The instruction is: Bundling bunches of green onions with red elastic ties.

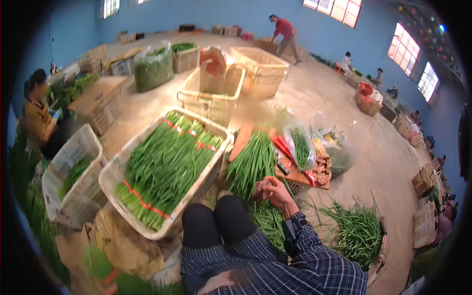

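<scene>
At the lower left edge, my left hand (pixel 104 286) is blurred and mostly cut off, its fingers around a tied bunch of leafy greens (pixel 96 260) with a red band. My right hand (pixel 273 192) hovers over my knees with curled fingers, near the leaf ends of loose long green stalks (pixel 252 162) on a wooden board. Whether its fingertips pinch anything is unclear. Left of my knees stands a cream plastic crate (pixel 199 190) filled with green bunches (pixel 162 158) tied with red bands.
Right on the board (pixel 295 177) lie a small black object (pixel 283 168), red strips and plastic bags of greens (pixel 300 143). Loose green leaves (pixel 354 228) heap on the floor at right. More crates (pixel 75 184) stand left and ahead (pixel 210 97). A co-worker (pixel 38 110) sits at left; another person (pixel 285 35) bends far back.
</scene>
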A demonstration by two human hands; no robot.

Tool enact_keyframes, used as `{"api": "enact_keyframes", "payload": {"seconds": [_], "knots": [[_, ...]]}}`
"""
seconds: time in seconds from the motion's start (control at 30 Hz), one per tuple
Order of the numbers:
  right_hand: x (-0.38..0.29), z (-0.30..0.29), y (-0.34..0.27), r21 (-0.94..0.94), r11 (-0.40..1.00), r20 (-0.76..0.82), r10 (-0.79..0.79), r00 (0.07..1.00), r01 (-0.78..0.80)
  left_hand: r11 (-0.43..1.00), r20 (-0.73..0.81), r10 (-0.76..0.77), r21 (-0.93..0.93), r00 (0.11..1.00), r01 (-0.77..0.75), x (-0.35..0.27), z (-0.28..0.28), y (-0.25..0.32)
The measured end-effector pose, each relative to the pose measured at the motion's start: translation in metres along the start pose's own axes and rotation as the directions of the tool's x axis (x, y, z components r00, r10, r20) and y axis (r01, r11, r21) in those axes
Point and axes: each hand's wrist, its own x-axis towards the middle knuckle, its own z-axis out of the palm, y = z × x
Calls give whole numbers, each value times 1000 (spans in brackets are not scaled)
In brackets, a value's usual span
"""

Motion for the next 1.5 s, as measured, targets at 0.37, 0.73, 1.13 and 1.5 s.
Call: {"api": "enact_keyframes", "payload": {"seconds": [0.37, 0.73, 1.13, 1.5], "knots": [[-14, 16, 10, 409, 903, 110, -187, 976, 127, 51, 391, 325, 902, 861, -429, 207, 198, -22], [121, 152, 29, -673, 213, 551, -494, 673, 708, -26, 401, 178, 915, 898, -404, 238, 241, -85], [133, 114, 12, -825, 490, 201, -210, 957, 281, -103, 427, 237, 904, 873, -415, 230, 251, -93], [110, 117, 33, -398, 887, -180, 176, 968, -235, -94, 427, 331, 902, 841, -421, 222, 255, -100]]}}
